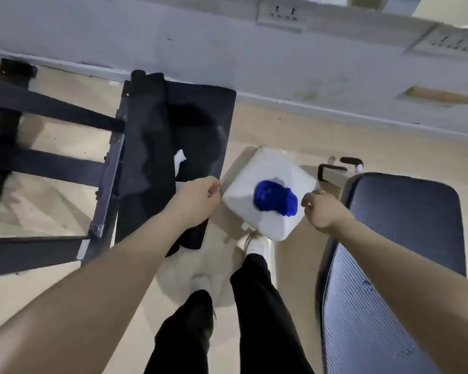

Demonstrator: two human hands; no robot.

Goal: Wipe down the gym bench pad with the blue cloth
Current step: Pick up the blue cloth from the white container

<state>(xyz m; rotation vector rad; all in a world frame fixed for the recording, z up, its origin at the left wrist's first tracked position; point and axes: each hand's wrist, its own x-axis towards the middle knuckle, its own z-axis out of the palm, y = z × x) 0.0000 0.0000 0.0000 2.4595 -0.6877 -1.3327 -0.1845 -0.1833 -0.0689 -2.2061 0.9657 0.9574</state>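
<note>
Nearest, at lower right of frame: gym bench pad [395,265], dark and ribbed, long axis running from the bottom edge up toward mid-right, unwiped as judged. Mid-frame: left hand [197,198] and right hand [322,211] flanking a white container [270,168] on the floor, both sets of fingers loosely curled and holding nothing, right hand slightly nearer the blue cloth [276,202]. Cloth bunched on the container's top, between the hands, just left of the right fingers; reach likely from the right.
</note>
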